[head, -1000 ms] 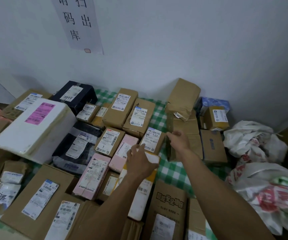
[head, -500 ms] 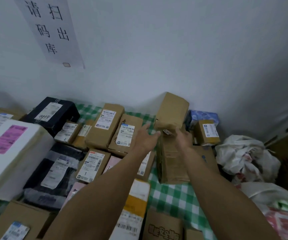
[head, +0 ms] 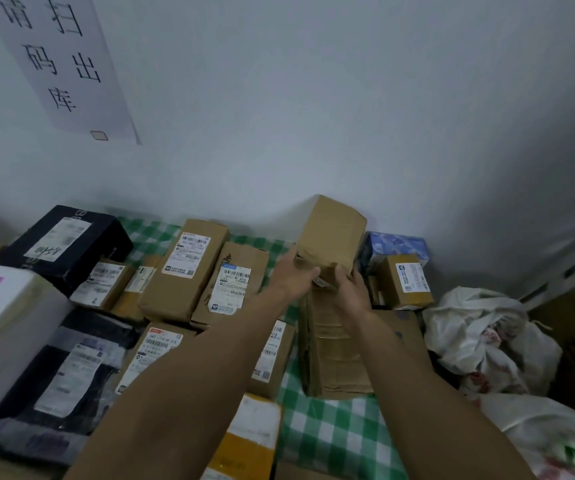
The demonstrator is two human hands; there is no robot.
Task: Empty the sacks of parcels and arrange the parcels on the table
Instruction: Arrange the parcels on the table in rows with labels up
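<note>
Overhead, sign [head: 61, 64] reads 扫码出库; L grip [head: 294, 277], R grip [head: 351, 289] hold brown box [head: 332, 233].

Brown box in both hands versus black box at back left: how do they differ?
The brown box is plain cardboard; the black box is dark. The brown box's broad face is bare; the black box carries a white label on top. The brown box is tilted up, gripped by the left hand and right hand; the black box lies flat, untouched. Both are parcels near the wall.
</note>
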